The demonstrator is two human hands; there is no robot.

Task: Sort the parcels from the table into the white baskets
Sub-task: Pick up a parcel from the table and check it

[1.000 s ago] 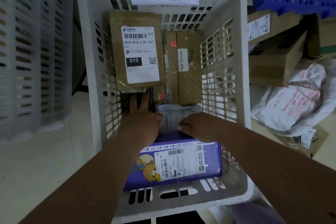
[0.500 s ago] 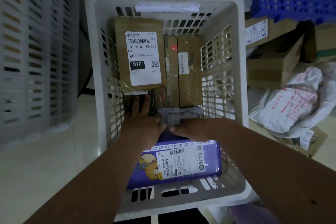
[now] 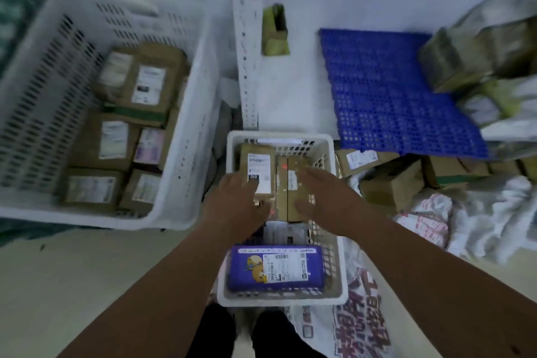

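Filling the white basket (image 3: 338,298): brown, seemingly labelled parcels (image 3: 296,183).

The pale floor (image 3: 72,285) is shown bearing a small white basket (image 3: 338,298) beneath both hands, a large white basket (image 3: 186,183) to their left, and loose cardboard boxes (image 3: 398,183) and white mailers (image 3: 479,218) to their right.

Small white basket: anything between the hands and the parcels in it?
Nothing visible. Both the left hand and right hand hang open over the cardboard boxes inside the small white basket, whose top is open. Contact can't be judged through the blur.
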